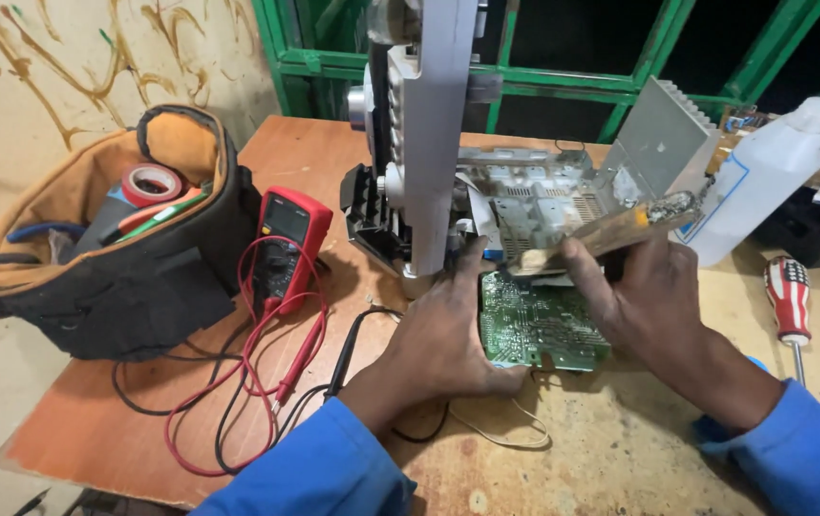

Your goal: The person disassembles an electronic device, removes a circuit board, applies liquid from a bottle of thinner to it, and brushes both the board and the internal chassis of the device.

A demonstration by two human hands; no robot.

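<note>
My left hand (443, 339) rests on the near left edge of a green circuit board (543, 325), thumb up against the grey upright panel (424, 134) of an opened electronic device. My right hand (644, 296) grips a wooden-handled brush (610, 234), held level over the board, its worn bristle end toward the right. Behind the board lies the device's metal chassis (534, 196) with a grey finned heat sink (663, 139) standing beside it.
A red multimeter (286, 239) with red and black leads lies left of the device. An open tool bag (114, 239) holds tape and pens. At right stand a white plastic bottle (763, 177) and a striped-handled screwdriver (790, 301). Green window bars run behind.
</note>
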